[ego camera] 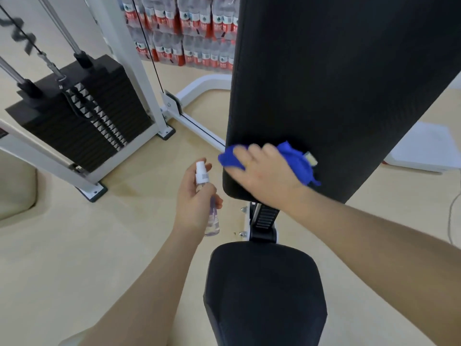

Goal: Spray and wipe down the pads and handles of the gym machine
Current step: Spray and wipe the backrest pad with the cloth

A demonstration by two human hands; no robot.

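Right hand [264,171] flat, fingers spread, presses cloth [296,163] onto back pad [336,83] lower edge, 12 o'clock of seat [264,283]. Left hand [194,198] wraps bottle [208,196], nozzle up, kept ready at 9 o'clock.

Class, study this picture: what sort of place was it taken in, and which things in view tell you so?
Most likely a gym or fitness room. A weight stack on a white cable frame stands at left, and a padded black back pad and seat pad fill the foreground. Packs of bottled water are stacked behind.
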